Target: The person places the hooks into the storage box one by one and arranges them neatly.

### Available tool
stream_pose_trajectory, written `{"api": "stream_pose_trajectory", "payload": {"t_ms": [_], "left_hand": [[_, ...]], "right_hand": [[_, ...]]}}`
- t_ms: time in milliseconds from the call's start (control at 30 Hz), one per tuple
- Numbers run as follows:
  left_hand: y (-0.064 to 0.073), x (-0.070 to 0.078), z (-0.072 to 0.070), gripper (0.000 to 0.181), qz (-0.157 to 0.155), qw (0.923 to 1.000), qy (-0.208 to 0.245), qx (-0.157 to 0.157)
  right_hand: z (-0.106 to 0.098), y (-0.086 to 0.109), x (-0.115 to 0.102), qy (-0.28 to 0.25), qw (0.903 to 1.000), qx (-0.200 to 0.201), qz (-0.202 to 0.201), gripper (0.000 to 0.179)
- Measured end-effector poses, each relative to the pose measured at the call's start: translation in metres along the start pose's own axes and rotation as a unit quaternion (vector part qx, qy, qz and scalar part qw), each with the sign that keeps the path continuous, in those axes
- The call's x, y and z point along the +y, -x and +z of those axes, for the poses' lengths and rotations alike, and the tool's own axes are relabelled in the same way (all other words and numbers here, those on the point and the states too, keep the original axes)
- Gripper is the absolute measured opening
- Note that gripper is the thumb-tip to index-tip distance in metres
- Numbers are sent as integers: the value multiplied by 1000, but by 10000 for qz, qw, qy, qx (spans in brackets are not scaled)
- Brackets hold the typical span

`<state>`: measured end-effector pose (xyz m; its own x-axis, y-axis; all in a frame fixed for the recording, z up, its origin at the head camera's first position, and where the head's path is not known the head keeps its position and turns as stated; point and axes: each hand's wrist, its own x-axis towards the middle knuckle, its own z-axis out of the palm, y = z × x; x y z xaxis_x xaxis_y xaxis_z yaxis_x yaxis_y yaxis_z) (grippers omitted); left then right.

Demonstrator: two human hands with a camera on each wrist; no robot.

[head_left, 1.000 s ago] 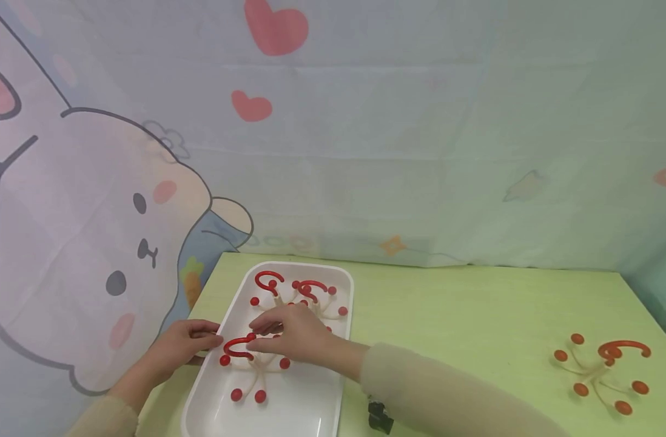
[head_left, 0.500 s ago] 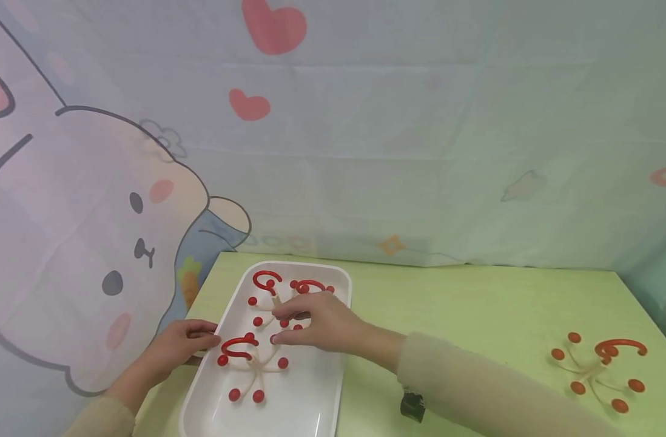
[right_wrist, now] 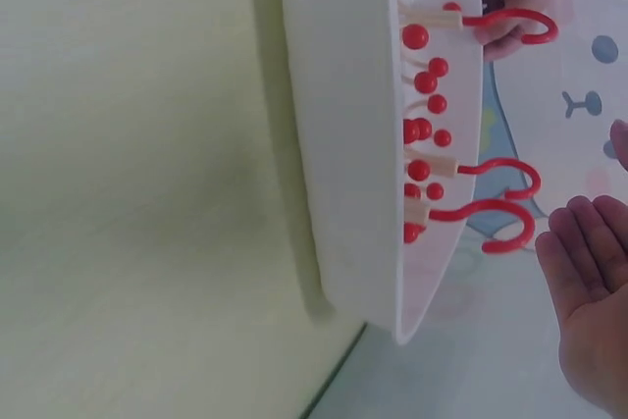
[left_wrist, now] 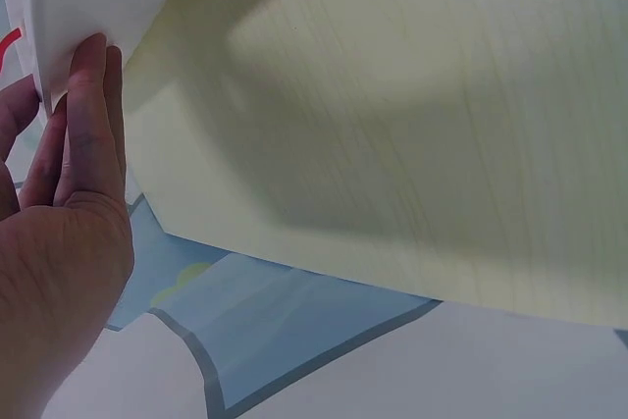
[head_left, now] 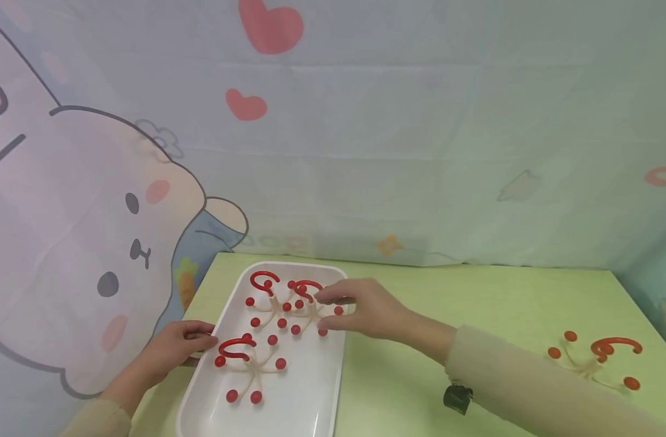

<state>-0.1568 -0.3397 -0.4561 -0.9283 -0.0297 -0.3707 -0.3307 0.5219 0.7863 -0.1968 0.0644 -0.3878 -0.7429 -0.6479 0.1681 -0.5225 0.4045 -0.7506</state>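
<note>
A white tray (head_left: 289,397) holds three pieces, each with a red hook, cream arms and red balls at the arm ends. The front piece (head_left: 251,364) lies by itself; the other two, a left rear piece (head_left: 273,301) and a right rear piece (head_left: 312,308), are close together. My left hand (head_left: 182,346) grips the tray's left rim, thumb over the edge and fingers along the outer wall in the left wrist view. Above the tray's right rim, my right hand (head_left: 373,309) has spread, relaxed fingers and holds nothing, overlapping the right rear piece in the head view.
Another red-hooked piece (head_left: 586,367) lies on the pale green table (head_left: 475,303) at the far right, partly hidden by my right sleeve (head_left: 524,376). Behind the table hangs a printed cloth (head_left: 366,152) with a rabbit and hearts.
My right hand has moved right and away from the front piece, across the rear pieces to the tray's right rim. The left hand keeps its grip; the pieces keep their places in the tray.
</note>
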Motion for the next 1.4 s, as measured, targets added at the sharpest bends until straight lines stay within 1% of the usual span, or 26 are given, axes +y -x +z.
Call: {"api": "stream_pose_trajectory", "payload": {"t_ms": [300, 500, 633, 800, 933, 1033, 1233, 1400], "left_hand": [[0, -2, -1, 47, -27, 9999, -95, 36], [0, -3, -2, 47, -9, 9999, -129, 44], [1, -1, -2, 49, 14, 9999, -142, -2], [1, 1, -2, 50, -4, 9999, -164, 1], [0, 0, -2, 50, -31, 9998, -190, 18], [0, -2, -2, 49, -46, 9998, -201, 3], [1, -4, -2, 48, 44, 9999, -107, -60], [-2, -3, -1, 48, 88, 9999, -121, -79]], "right_hand": [[-28, 29, 17, 285, 9996, 34, -79, 45], [-47, 52, 27, 380, 9989, 174, -201, 47], [-59, 69, 32, 430, 9984, 308, -198, 49], [-73, 91, 39, 434, 9978, 500, -11, 50], [-84, 106, 44, 350, 9973, 627, 178, 49], [-91, 118, 46, 340, 9965, 730, 240, 47], [-108, 142, 48, 469, 9937, 935, 407, 45], [-124, 162, 49, 586, 9907, 1012, 698, 48]]}}
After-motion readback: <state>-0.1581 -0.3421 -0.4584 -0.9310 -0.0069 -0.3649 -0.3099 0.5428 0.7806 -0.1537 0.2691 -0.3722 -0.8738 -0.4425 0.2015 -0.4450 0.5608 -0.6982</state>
